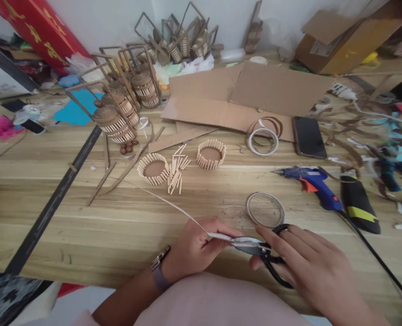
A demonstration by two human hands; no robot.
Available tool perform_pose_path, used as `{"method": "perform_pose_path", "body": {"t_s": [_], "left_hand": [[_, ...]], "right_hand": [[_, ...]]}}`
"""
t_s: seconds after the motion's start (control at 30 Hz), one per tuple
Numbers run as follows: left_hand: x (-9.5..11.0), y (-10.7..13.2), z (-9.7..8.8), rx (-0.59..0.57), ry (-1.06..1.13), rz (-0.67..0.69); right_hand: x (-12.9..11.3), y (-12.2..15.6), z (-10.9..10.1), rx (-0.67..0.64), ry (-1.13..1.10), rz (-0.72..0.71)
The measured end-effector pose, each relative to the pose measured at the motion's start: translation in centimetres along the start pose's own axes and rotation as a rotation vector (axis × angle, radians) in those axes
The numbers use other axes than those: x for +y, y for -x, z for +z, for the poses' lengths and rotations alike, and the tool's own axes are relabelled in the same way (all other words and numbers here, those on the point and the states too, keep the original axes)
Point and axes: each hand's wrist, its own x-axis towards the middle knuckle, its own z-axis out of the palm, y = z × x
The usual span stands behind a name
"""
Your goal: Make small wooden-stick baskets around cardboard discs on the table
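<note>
Near the table's front edge my left hand [201, 246] pinches a thin pale strip [179, 207], whose long tail trails away to the left over the table. Black-handled scissors [250, 245] are in my right hand [313, 262], fingers through the loops. Their blades point left and meet the strip's end by my left fingertips. Just beyond the scissors lies a roll of tape [265, 210]. Farther off stand two small rings of upright wooden sticks, a left ring [153, 169] and a right ring [211, 154], with loose short sticks [175, 174] between them.
A blue glue gun [314, 183] with a black cord, a box cutter [360, 203] and a phone [309, 137] lie at right. Cardboard sheets [201, 106] and another tape roll [263, 141] are behind. Small wooden buckets [114, 122] stand at back left.
</note>
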Motion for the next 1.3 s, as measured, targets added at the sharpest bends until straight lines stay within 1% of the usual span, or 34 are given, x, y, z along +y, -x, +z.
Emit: {"method": "perform_pose_path", "body": {"t_s": [0.07,0.2,0.27,0.33,0.43,0.57,0.67,0.77,0.9,1.0,1.07,1.17,1.3], "left_hand": [[0.2,-0.1,0.0,0.010,0.042,0.019],[0.4,-0.2,0.1,0.067,0.354,0.043],[0.4,-0.2,0.2,0.072,0.450,0.063],[0.4,-0.1,0.2,0.069,0.445,0.077],[0.5,0.0,0.1,0.071,0.373,0.071],[0.7,-0.1,-0.3,0.069,0.236,0.091],[1.0,-0.3,-0.4,0.063,0.153,0.105],[1.0,-0.4,-0.4,0.042,0.111,0.087],[0.5,0.0,0.0,0.040,0.154,0.018],[0.0,0.5,0.3,0.066,0.279,-0.036],[-0.3,0.7,0.5,0.074,0.348,-0.049],[-0.5,0.8,0.6,0.067,0.390,-0.023],[-0.3,0.8,0.5,0.059,0.397,0.048]], "right_hand": [[0.2,0.1,-0.2,0.000,0.013,0.005],[0.4,0.4,-0.8,0.003,0.128,-0.014],[0.4,0.5,-1.0,-0.005,0.170,-0.023],[0.4,0.6,-1.0,-0.017,0.160,-0.003],[0.5,0.8,-0.9,-0.037,0.109,0.041],[1.0,0.7,-1.1,-0.068,0.091,0.002],[1.1,0.4,-1.5,-0.070,0.106,-0.002],[0.9,0.0,-1.7,-0.056,0.144,0.008],[0.4,-0.2,-1.3,-0.039,0.136,0.013],[0.1,-0.1,-1.1,-0.045,0.135,0.039],[-0.2,-0.1,-1.1,-0.057,0.146,0.070],[-0.3,0.0,-1.2,-0.068,0.161,0.083],[-0.3,0.1,-1.3,-0.059,0.177,0.065]]}}
